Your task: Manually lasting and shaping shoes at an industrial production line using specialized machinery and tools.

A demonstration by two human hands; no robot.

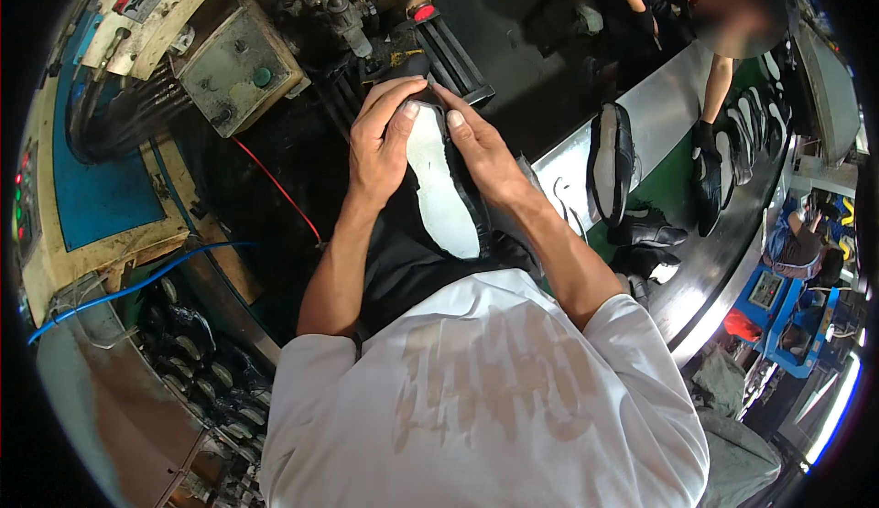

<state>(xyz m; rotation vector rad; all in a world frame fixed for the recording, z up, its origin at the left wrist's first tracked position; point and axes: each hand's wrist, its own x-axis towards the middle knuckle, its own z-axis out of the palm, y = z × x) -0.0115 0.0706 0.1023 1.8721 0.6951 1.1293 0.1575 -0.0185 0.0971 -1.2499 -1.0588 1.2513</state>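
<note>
Between my two hands is a black shoe upper [438, 178] with a white sole-side bottom facing up, its toe pointing away from me. My left hand [377, 146] wraps round the left side of the toe, thumb pressed on the white bottom's edge. On the opposite side my right hand [483, 153] grips the toe, its thumb along the right rim. Both sets of fingertips meet near the toe end, and what they press underneath is hidden. The heel end lies low, over my dark-clothed lap.
Ahead stands a machine with a red button [422, 12]; a control box [240, 78] is at the left. Several black shoes [611, 160] lie along a metal-edged conveyor [678, 96] on the right, where a co-worker's gloved hand [705, 142] touches one. A rack [197, 362] of shoes stands lower left.
</note>
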